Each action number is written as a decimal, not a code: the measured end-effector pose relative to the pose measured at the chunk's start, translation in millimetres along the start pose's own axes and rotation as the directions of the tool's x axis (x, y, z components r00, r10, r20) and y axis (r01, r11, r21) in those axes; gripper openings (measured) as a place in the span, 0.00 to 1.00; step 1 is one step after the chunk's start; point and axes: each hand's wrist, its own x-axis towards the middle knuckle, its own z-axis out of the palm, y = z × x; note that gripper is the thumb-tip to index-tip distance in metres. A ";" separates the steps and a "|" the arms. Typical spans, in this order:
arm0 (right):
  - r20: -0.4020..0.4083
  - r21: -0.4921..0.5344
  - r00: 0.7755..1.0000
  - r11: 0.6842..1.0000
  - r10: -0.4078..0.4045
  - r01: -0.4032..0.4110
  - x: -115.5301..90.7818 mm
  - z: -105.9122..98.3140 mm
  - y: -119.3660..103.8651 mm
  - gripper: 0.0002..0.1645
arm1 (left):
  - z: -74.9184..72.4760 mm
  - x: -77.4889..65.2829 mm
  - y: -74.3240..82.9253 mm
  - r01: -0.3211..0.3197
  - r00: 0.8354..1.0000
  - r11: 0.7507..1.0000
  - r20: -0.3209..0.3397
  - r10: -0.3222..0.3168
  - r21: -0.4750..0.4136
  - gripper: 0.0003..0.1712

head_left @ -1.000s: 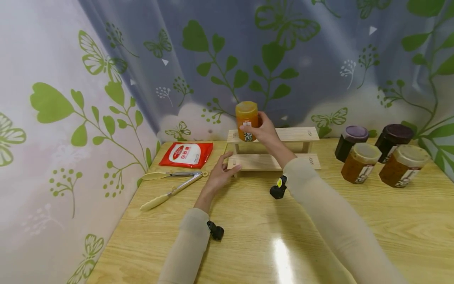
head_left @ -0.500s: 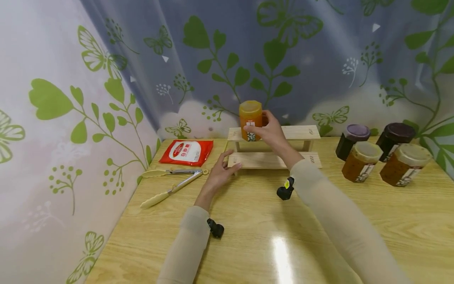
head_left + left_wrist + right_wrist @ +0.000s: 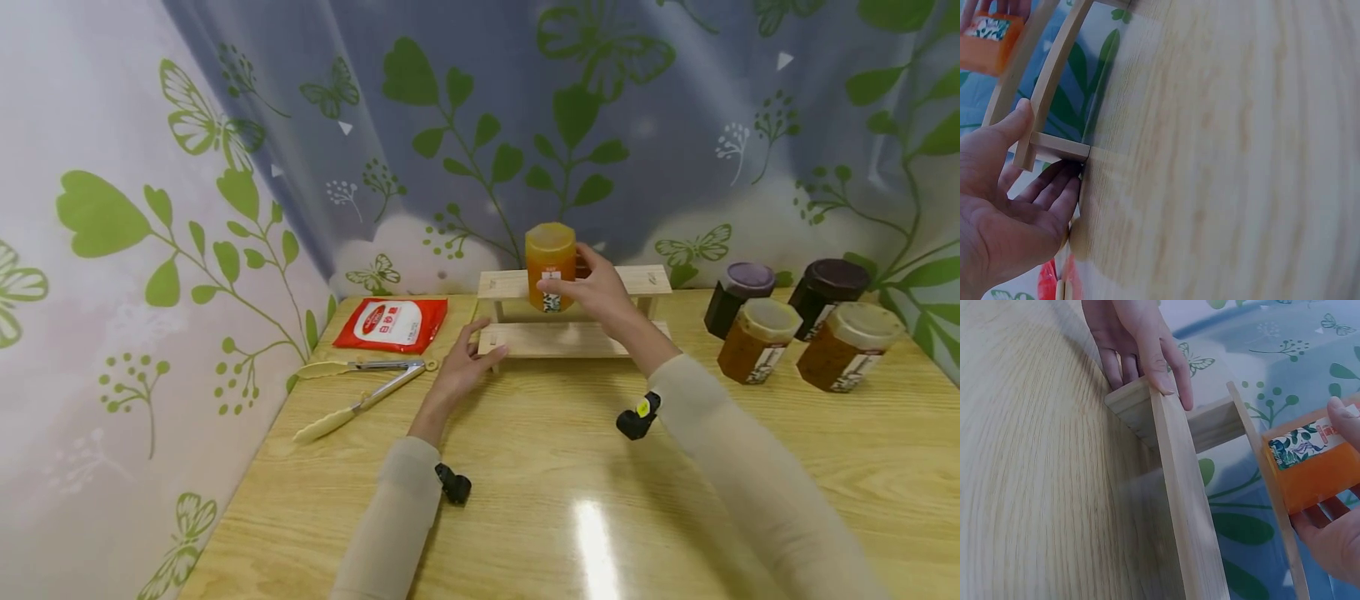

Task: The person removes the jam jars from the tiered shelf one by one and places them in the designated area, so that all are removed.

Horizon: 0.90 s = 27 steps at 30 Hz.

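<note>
My right hand point(image 3: 606, 293) grips an eight-sided jar point(image 3: 550, 254) of orange jam, with a yellow lid and a patterned label. The jar is upright, right at the upper plank point(image 3: 630, 279) of a two-step wooden rack. In the right wrist view the base of the jar point(image 3: 1310, 478) meets that plank's edge, thumb on the label side, fingers beneath in this view. With thumb on top and fingers around the end leg, my left hand point(image 3: 461, 367) holds the left end of the lower plank point(image 3: 555, 339). The left wrist view shows the leg point(image 3: 1060, 147) against its fingers.
A red and white packet point(image 3: 393, 323) lies left of the rack, with spread tongs point(image 3: 367, 404) in front of it. At the right stand two dark jars point(image 3: 738, 300) point(image 3: 828, 292) and two amber jars point(image 3: 757, 342) point(image 3: 847, 348). A patterned curtain point(image 3: 450, 108) hangs behind.
My right hand has carried the orange jar to the right along the upper plank and slightly toward me. The left hand stays at the rack's left end.
</note>
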 end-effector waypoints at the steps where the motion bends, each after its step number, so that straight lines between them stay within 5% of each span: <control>1: 0.002 -0.002 1.000 1.000 0.002 -0.002 -2.1 -2.5 0.0 0.46 | -0.1 -0.3 0.0 -0.002 1.000 1.000 -0.002 0.002 0.002 0.42; 16: -0.002 -0.002 1.000 1.000 -0.013 0.013 -32.1 -32.8 5.0 0.46 | 0.7 -1.9 0.9 -0.011 1.000 1.000 -0.001 0.011 0.014 0.43; 27: -0.024 -0.098 1.000 0.995 -0.019 0.017 -52.9 -53.7 9.9 0.48 | 1.2 -1.9 1.9 -0.001 1.000 1.000 -0.006 0.001 0.020 0.43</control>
